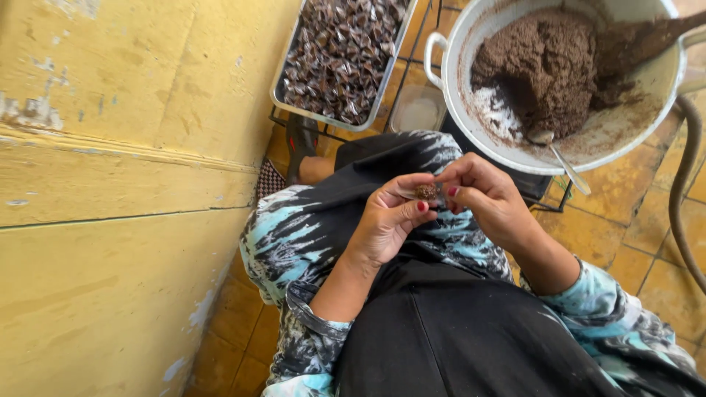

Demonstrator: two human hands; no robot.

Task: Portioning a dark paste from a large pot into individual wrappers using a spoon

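My left hand (388,220) holds a clear wrapper with a small brown lump of paste (426,192) on it, above my lap. My right hand (487,195) pinches the wrapper's other side, fingertips touching the lump. Both hands meet over my patterned blue, black and white trousers. Just beyond them stands a big white pot (460,88) of brown paste (544,66), with a metal spoon (562,158) resting on its near rim and a wooden spatula (647,37) stuck in the paste.
A metal tray (279,95) full of several wrapped dark sweets (338,51) sits on a wire rack at the back. A yellow wall (110,184) runs along the left. A small white tub (418,110) lies below. A hose (680,184) curves down the right over orange tiles.
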